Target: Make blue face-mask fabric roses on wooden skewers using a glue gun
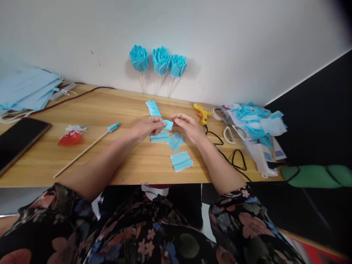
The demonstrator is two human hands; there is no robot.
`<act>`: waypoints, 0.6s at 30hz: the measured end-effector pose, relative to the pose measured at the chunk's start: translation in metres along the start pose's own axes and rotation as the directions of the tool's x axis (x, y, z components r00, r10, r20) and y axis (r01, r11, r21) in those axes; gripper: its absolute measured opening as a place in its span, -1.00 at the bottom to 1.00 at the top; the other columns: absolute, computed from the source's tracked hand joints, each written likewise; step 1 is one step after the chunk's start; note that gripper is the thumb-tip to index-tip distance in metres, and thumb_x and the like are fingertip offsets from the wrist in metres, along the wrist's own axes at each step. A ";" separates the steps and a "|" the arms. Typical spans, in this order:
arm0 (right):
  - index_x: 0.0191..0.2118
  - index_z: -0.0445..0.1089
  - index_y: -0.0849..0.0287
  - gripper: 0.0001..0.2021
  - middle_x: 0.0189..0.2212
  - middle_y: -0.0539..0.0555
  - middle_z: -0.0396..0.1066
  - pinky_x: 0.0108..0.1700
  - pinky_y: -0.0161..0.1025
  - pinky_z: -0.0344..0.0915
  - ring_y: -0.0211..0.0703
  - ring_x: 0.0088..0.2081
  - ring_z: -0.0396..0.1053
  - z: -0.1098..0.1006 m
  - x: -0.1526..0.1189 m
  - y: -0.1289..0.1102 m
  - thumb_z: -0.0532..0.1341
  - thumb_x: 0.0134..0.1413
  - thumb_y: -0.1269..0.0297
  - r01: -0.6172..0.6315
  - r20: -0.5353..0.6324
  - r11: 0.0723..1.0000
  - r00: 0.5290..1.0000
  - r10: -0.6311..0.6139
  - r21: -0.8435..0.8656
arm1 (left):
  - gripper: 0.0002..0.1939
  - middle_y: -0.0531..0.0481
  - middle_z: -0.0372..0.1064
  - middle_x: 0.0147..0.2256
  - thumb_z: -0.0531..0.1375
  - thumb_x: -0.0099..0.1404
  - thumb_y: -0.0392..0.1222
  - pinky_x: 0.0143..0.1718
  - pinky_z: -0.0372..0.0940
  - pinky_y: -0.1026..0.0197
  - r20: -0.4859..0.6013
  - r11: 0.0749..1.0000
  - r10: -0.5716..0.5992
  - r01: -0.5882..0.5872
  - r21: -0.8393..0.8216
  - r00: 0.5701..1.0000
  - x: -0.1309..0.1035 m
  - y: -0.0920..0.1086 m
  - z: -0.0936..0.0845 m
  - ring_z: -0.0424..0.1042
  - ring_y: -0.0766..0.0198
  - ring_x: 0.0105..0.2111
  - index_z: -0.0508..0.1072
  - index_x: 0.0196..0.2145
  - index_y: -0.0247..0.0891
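Note:
My left hand (151, 126) pinches a small light-blue piece of mask fabric (168, 125) between thumb and fingers. Close to the piece's right edge, my right hand (188, 125) has its fingers bent and slightly apart; I see nothing held in it. Below lie loose blue fabric pieces: a flat one (160, 136), a crooked one (175, 142) and a pleated one (181, 161). A strip with a ruffled edge (153, 108) lies just behind my left hand. To the left, a wooden stick (82, 154) carries a rolled blue tip (113, 127).
Three blue fabric flowers (161, 60) on sticks lean against the wall. At right are a yellow glue gun (202, 114) with a looped black cord, scissors (228, 135), fabric scraps (255, 121) and a white power strip (264, 160). Masks (27, 88), a phone (20, 141) and a red bag (70, 137) are left.

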State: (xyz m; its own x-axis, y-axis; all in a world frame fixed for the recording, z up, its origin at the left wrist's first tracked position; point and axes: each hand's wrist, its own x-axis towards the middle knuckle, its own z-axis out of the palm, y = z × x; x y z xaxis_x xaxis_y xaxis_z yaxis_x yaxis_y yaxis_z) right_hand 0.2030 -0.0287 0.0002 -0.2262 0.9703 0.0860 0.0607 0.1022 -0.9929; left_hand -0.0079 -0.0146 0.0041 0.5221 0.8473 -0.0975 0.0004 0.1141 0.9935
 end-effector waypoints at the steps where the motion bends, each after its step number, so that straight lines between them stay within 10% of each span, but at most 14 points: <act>1: -0.16 0.57 0.06 -0.73 -0.18 -0.01 0.57 0.00 -0.22 0.36 -0.24 -0.16 0.45 0.001 -0.001 0.000 0.36 0.09 0.03 -0.002 0.015 1.000 1.000 0.002 -0.016 | -0.70 0.11 0.19 -0.68 0.27 0.22 -0.14 -0.53 0.00 0.28 0.011 1.000 -0.012 0.012 0.025 1.000 -0.001 0.001 0.001 0.10 0.44 -0.64 0.32 -0.59 -0.26; 18: -0.08 0.53 0.07 -0.66 -0.35 -0.03 0.43 -0.12 -0.23 0.34 -0.22 -0.26 0.35 0.007 0.000 -0.003 0.38 0.00 0.09 0.048 -0.001 0.998 0.999 -0.048 -0.036 | -0.53 0.07 0.19 -0.69 0.26 0.25 0.03 -0.53 0.01 0.25 -0.059 0.999 0.033 -0.034 -0.003 0.998 -0.001 0.000 0.008 0.09 0.44 -0.64 0.28 -0.67 -0.26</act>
State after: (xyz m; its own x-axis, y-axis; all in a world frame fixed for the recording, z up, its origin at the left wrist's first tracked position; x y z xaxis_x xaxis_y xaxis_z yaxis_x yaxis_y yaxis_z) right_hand 0.1957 -0.0309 0.0031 -0.2281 0.9644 0.1339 0.0850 0.1568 -0.9840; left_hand -0.0013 -0.0201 0.0044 0.4705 0.8798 -0.0677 -0.0195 0.0870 0.9960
